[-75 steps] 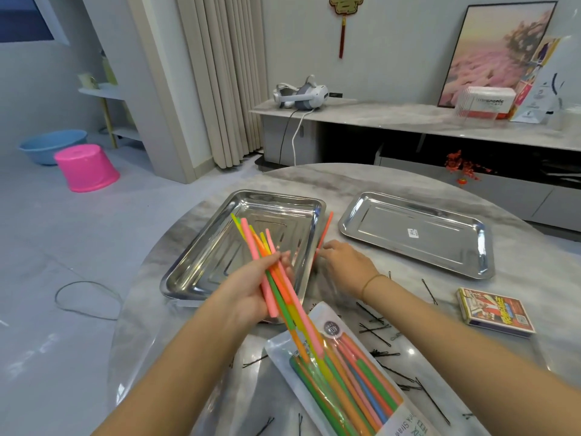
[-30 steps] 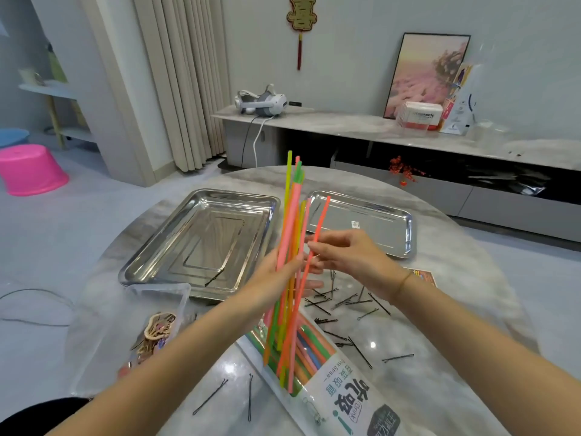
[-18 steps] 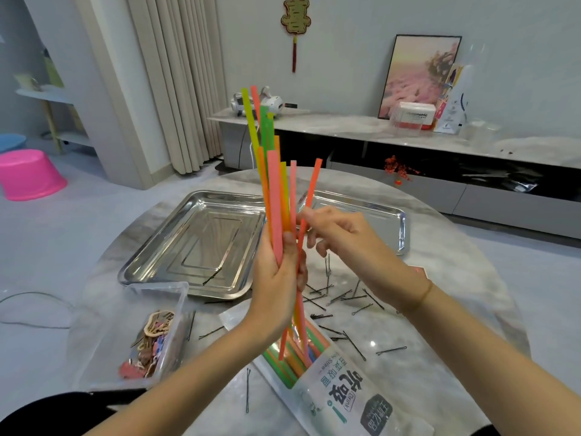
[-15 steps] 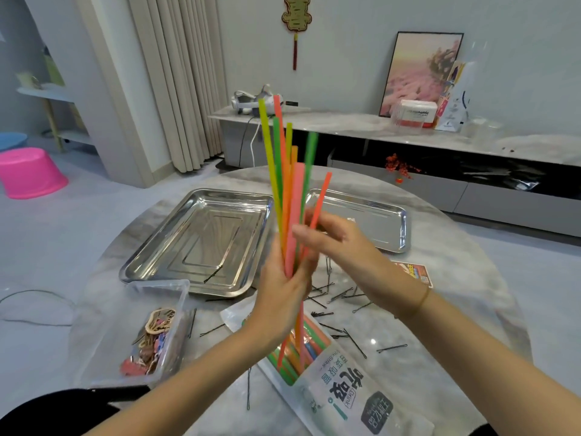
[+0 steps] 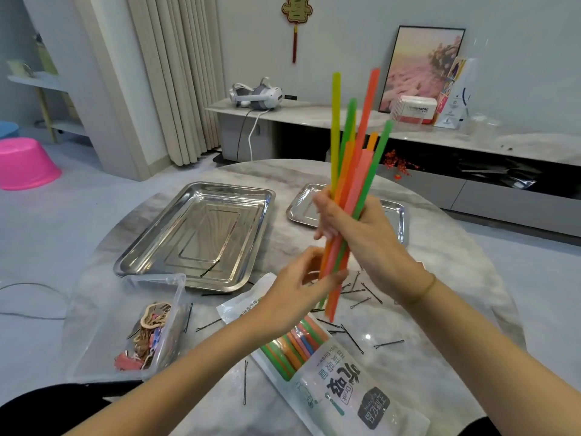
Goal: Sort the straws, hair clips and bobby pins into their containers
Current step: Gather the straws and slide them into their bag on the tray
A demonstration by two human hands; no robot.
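Having left the left hand (image 5: 292, 297), now loosely spread, the upright straws (image 5: 355, 171) sit gripped in the right hand (image 5: 361, 237).

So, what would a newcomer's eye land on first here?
The bright bundle of straws, held upright above the marble table in the right hand. Behind it gleam the left steel tray, holding one bobby pin, and the right steel tray. More bobby pins lie scattered around the straw packet.
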